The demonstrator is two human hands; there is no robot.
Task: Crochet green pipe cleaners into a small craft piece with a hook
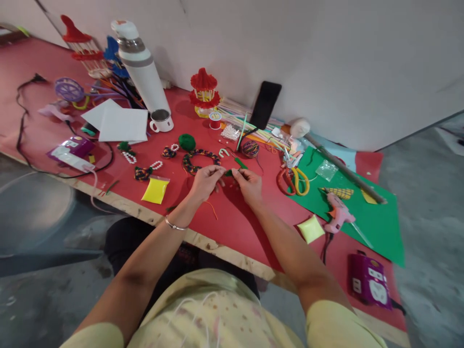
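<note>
Both hands meet over the middle of the red table, pinching a small dark green piece of yarn work (228,172) between them. My left hand (208,181) has its fingertips closed at the left end of it. My right hand (248,183) grips the right end between thumb and fingers. Just beyond my left hand lies a multicoloured braided yarn ring (199,159). Past my right hand are a green-handled crochet hook (240,163) and a multicoloured yarn ball (250,149). A green yarn ball (187,141) sits behind the ring.
Scissors (293,179) and a pink glue gun (339,212) lie to the right, by a green sheet (384,227). A white flask (143,67) and a cup (161,121) stand back left. A phone (266,105) leans at the back. Yellow packet (155,190) lies front left.
</note>
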